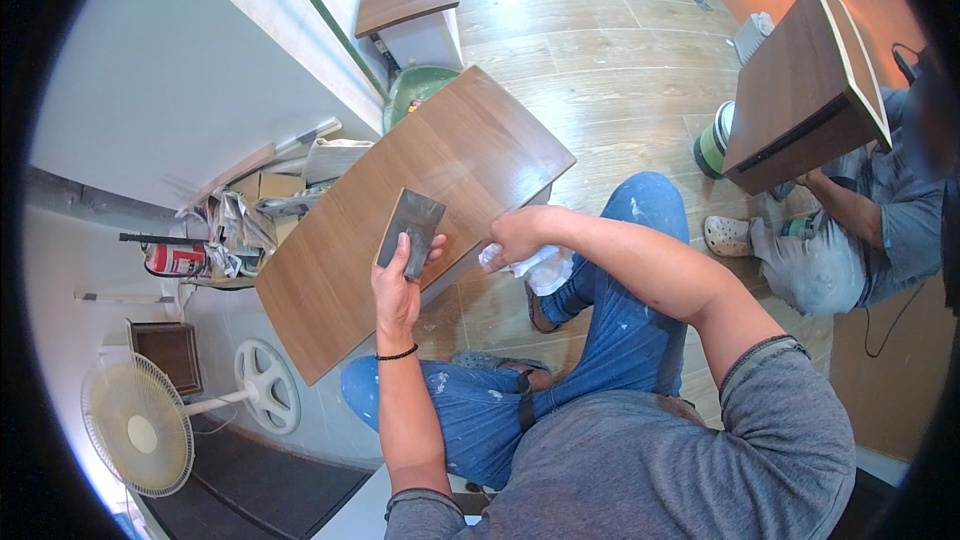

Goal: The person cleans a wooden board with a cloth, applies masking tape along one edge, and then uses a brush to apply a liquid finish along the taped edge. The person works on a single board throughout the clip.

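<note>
My left hand (396, 290) holds a flat, dark grey rectangular slab (412, 232), its thumb over the face and fingertips showing at the far edge. The slab's exact kind cannot be told. Beneath it lies a long brown wood-grain panel (330, 310), with a pale smudge toward its far right end. Closed around a crumpled white cloth or tissue (548, 270), my right hand (516, 232) is beside the panel's right edge, above my knee. Part of the white wad hangs below the fingers.
At right, a co-worker holds a brown box-like wooden piece (790, 90) near a green-and-white bucket (712, 140). On the left stand a fan (140, 425), a white round base (267, 386), a fire extinguisher (178, 259) and piled papers (240, 225). A green dustpan (420, 85) touches the wall.
</note>
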The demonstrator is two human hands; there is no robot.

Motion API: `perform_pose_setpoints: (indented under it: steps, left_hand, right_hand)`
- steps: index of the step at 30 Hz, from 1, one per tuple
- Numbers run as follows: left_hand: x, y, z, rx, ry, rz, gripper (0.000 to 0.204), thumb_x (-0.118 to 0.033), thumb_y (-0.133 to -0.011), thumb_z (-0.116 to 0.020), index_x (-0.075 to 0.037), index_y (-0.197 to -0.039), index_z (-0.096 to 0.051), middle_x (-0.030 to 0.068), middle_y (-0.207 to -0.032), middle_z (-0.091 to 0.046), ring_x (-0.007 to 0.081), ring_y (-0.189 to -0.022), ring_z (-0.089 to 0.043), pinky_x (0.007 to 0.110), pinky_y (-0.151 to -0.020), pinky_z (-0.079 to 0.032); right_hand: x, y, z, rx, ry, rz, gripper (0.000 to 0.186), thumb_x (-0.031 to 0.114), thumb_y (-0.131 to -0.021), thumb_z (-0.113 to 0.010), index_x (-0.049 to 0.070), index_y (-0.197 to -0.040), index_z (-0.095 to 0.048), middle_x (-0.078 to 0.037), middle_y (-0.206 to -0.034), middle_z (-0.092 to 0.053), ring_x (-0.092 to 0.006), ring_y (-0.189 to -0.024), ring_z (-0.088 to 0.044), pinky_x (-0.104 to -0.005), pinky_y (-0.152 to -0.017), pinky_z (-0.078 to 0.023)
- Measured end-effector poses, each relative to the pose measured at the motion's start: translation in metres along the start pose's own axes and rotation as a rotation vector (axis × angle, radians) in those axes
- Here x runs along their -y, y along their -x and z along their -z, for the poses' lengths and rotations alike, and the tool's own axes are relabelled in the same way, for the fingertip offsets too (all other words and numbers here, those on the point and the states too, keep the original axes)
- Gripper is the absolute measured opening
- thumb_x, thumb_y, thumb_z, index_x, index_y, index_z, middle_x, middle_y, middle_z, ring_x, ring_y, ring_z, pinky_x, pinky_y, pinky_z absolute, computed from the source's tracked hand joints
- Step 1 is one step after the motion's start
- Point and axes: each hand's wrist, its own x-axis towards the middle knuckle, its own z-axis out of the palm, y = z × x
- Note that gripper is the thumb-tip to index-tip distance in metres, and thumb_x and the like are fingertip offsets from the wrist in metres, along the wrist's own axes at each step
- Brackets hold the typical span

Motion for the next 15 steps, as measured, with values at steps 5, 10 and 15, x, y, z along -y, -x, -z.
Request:
perform_pose_setpoints:
  steps: [5, 10, 15]
  left_hand:
    - [0.003, -0.001, 0.003, 0.007, -0.017, -0.014, 0.034, -0.022, -0.109, -0.056, 0.002, -0.132, -0.060, 0.0146, -0.119, -0.071, 0.0302, -0.103, -0.074, 0.038, -0.082, -0.061]
    - [0.016, -0.012, 0.012, -0.014, -0.126, -0.065, 0.044, -0.031, -0.110, -0.053, 0.001, -0.140, -0.056, 0.0158, -0.133, -0.065, 0.0274, -0.116, -0.068, 0.038, -0.089, -0.059]
    - [0.023, 0.003, 0.005, 0.086, 0.281, 0.066, 0.058, -0.042, -0.111, -0.043, -0.009, -0.157, -0.037, 0.0124, -0.159, -0.042, 0.0295, -0.143, -0.044, 0.046, -0.113, -0.043]
  right_hand:
    - [0.006, 0.006, 0.009, 0.064, 0.000, -0.018, 0.066, 0.060, -0.092, -0.068, 0.010, -0.135, -0.068, -0.020, -0.126, -0.072, -0.0392, -0.120, -0.066, -0.0475, -0.101, -0.052]
    - [0.021, 0.028, 0.038, 0.052, -0.145, 0.073, 0.068, 0.062, -0.093, -0.065, 0.006, -0.131, -0.069, -0.020, -0.117, -0.074, -0.0367, -0.110, -0.070, -0.0453, -0.095, -0.053]
    - [0.101, 0.052, 0.090, -0.317, -0.596, 0.505, 0.062, 0.060, -0.095, -0.065, 0.003, -0.118, -0.074, -0.020, -0.110, -0.076, -0.0346, -0.102, -0.072, -0.0416, -0.093, -0.054]
